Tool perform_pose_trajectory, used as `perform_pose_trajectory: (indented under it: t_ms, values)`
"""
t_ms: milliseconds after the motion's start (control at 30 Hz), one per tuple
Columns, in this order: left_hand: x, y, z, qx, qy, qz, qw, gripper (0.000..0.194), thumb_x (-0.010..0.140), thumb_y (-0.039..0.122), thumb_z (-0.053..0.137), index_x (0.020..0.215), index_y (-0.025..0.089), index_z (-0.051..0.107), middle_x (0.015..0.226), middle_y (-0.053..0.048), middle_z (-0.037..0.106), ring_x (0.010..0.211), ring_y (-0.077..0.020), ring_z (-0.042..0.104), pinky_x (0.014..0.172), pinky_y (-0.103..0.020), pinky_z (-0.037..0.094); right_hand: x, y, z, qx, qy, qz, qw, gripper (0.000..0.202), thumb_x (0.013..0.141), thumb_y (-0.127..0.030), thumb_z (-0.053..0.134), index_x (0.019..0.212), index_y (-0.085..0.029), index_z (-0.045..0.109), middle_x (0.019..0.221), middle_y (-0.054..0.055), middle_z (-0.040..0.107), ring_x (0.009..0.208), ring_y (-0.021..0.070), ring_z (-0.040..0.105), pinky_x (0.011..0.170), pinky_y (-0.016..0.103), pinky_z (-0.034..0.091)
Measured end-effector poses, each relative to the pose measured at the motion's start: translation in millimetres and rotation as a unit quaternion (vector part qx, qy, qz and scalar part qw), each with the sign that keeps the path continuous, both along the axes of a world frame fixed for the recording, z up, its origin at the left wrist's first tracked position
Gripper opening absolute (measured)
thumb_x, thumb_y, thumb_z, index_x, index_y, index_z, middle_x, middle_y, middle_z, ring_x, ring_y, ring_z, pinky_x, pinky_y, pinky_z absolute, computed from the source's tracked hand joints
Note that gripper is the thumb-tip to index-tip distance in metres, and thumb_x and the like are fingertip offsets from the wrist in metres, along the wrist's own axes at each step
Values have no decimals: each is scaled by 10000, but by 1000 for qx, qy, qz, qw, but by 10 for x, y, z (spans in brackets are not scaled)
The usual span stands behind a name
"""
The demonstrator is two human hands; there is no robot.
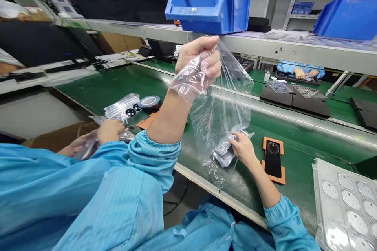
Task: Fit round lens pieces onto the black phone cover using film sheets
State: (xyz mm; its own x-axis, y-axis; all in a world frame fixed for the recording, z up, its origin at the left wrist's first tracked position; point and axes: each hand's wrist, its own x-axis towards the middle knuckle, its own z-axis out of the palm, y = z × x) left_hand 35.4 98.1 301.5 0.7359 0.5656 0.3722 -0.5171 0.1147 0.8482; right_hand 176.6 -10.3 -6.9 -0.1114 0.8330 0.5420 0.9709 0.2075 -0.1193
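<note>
Raised high in the middle, my left hand [200, 64] is closed on the top of a clear plastic bag [218, 113], whose film also drapes over the wrist. The bag hangs down to the green bench. At its lower end my right hand [243, 147] has its fingers closed on a small bundle of flat plastic-wrapped pieces [225, 153]; film covers them and their kind cannot be made out. Right of that hand lies a black phone back panel [273, 159] with a round camera ring, set in an orange fixture [278, 178].
At left, a co-worker's hands [110, 130] handle plastic near a tape roll [149, 102] and a stack of clear bags [122, 106]. A tray of round pieces [347, 204] lies at right. Overhead, a shelf [147, 29] carries blue bins [206, 8]. Another worker's hands [300, 73] show across.
</note>
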Motion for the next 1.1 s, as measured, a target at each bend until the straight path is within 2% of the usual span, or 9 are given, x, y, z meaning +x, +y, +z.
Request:
perform_pose_trajectory:
  t_ms: [67,167,367,467,600,767,867,1000,1100]
  values:
    - [-27,126,-6,-22,-8,21,1000,581,1021,224,240,444,206,179,333,44,140,270,-81,192,320,-244,139,50,-75,-66,-4,2,22,1000,279,971,-98,428,967,-206,685,1189,99,640,914,220,539,816,346,439]
    - [-85,343,-31,-37,-25,38,998,546,1010,220,244,470,205,165,355,60,132,298,-72,163,340,-231,115,85,-165,-134,-12,11,37,999,290,984,-99,412,993,-205,682,1133,90,675,899,217,559,832,352,462]
    - [-254,832,-114,12,7,82,997,493,854,251,522,486,229,195,379,68,194,377,-95,172,398,-264,144,65,-244,-235,-4,37,37,999,350,986,-109,400,1182,-212,670,1140,110,672,968,229,592,872,373,497]
    - [-319,1006,-159,-5,1,116,993,448,825,236,513,501,235,203,385,68,214,419,-111,152,416,-278,129,41,-250,-312,13,59,36,998,374,967,-103,424,1221,-219,672,1168,122,665,1016,242,596,913,401,503]
    - [-297,1248,-227,-20,-11,152,988,427,838,238,472,547,236,160,419,72,151,468,-123,107,449,-283,101,36,-264,-380,15,75,25,997,400,935,-94,456,1226,-252,681,1201,109,662,1058,251,584,960,441,497]
    - [-191,1757,-305,-16,-26,213,976,437,815,243,464,598,225,86,490,62,32,574,-159,37,520,-307,84,98,-314,-423,17,62,42,997,420,929,-72,440,1226,-249,680,1184,100,667,1064,238,581,965,418,502]
    - [-240,1997,-337,-37,-49,265,962,419,787,239,446,603,211,70,520,51,-8,622,-175,9,538,-320,66,136,-348,-450,27,71,40,996,439,927,-61,426,1237,-253,671,1176,99,661,1066,231,587,944,397,510]
    - [-483,2053,-381,-29,-2,261,965,416,783,238,453,586,202,89,492,43,28,593,-167,35,531,-315,80,118,-371,-437,23,71,27,997,475,877,-46,454,1255,-252,654,1203,103,638,1066,238,572,924,403,504]
    - [-697,1994,-381,60,43,242,967,411,829,275,478,565,209,170,425,57,133,529,-140,104,518,-294,146,75,-387,-398,10,55,15,998,457,817,-68,524,1221,-224,668,1168,108,643,1024,256,547,900,421,484]
